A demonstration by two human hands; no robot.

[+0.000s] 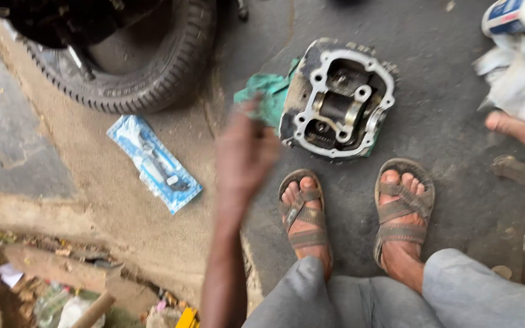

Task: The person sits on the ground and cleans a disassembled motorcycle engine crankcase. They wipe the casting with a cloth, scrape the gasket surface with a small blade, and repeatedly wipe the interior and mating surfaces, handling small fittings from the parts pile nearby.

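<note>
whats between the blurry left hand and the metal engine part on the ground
In the head view, a crumpled green rag lies between the left hand and the grey metal engine part, tucked partly under the part's near edge.

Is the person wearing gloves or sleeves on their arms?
No gloves. The left hand is bare and blurred, and its forearm is bare too, with no sleeve, watch or ring to be seen. Only a bit of the right hand shows at the edge, also bare.

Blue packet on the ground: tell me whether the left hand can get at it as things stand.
Probably yes. The left hand hovers empty and blurred just right of the blue packet, with only bare ground between them; the tyre lies beyond it.
</note>
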